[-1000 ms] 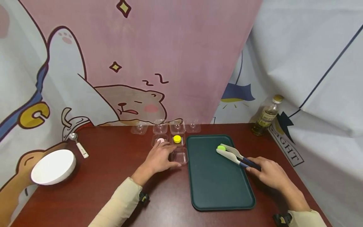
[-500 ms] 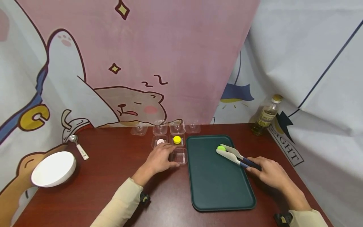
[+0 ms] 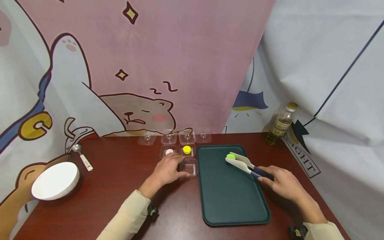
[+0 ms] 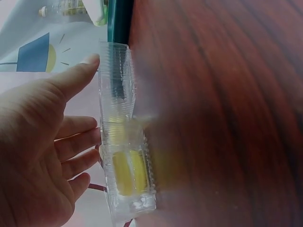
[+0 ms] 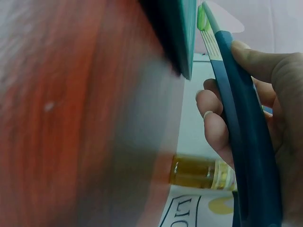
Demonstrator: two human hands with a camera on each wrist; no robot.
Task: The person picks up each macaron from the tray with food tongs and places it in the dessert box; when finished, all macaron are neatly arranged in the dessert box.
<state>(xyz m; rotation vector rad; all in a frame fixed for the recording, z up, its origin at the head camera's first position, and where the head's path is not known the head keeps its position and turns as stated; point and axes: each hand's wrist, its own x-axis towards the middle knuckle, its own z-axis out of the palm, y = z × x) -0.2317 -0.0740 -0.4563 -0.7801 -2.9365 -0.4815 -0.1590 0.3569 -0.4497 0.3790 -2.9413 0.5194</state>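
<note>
My right hand (image 3: 283, 183) grips blue-handled tongs (image 5: 236, 109) with pale tips. A round green macaron (image 3: 230, 156) sits between the tips, over the upper part of the dark green tray (image 3: 234, 200); whether it touches the tray is hard to tell. My left hand (image 3: 169, 169) is beside the clear plastic boxes, fingers relaxed, with the thumb and fingertips at the rim of the nearest box (image 3: 189, 166). A yellow macaron (image 3: 187, 150) lies in the box behind that one. In the box to its left is a pale pink macaron (image 3: 169, 151), partly hidden by my left fingers.
Clear domed lids (image 3: 169, 137) stand along the table's back edge by the wall cloth. An oil bottle (image 3: 280, 126) is at the back right. At the far left are a white bowl (image 3: 55, 181) and a small scoop (image 3: 83, 158).
The tongs and the green macaron between their tips have shifted slightly left over the tray. My left hand stays at the boxes, almost unmoved.
</note>
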